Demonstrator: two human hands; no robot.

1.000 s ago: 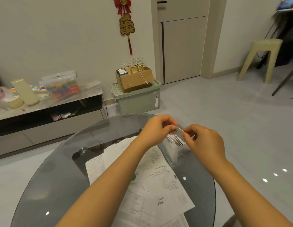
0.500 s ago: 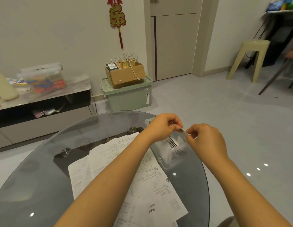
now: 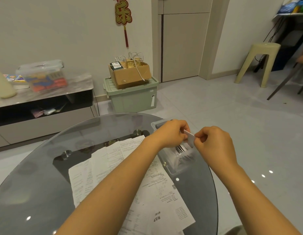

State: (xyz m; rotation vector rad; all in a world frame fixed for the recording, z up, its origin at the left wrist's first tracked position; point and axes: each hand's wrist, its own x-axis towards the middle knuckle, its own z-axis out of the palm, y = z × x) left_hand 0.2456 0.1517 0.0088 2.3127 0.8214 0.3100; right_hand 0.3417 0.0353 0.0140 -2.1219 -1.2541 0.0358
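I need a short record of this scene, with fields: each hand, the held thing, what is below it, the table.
left hand: pinches one end of the small white card
right hand: pinches the other end
card: tilted, in the air
below: clear plastic box, contents unclear
glass table: round; carries the box and printed papers

You're in a home, in the living room. A red good-luck hanging (image 3: pixel 123 14) is on the wall. A low media cabinet (image 3: pixel 76 85) carries a clear tub (image 3: pixel 44 75) on its top. A green storage bin (image 3: pixel 132 100) with a cardboard box (image 3: pixel 130 77) of cables on its lid sits beside the door (image 3: pixel 181 48). There's a plastic stool (image 3: pixel 259 61) at right, a tiled floor (image 3: pixel 223 116), and a round glass table (image 3: pixel 37 184) in front of you.
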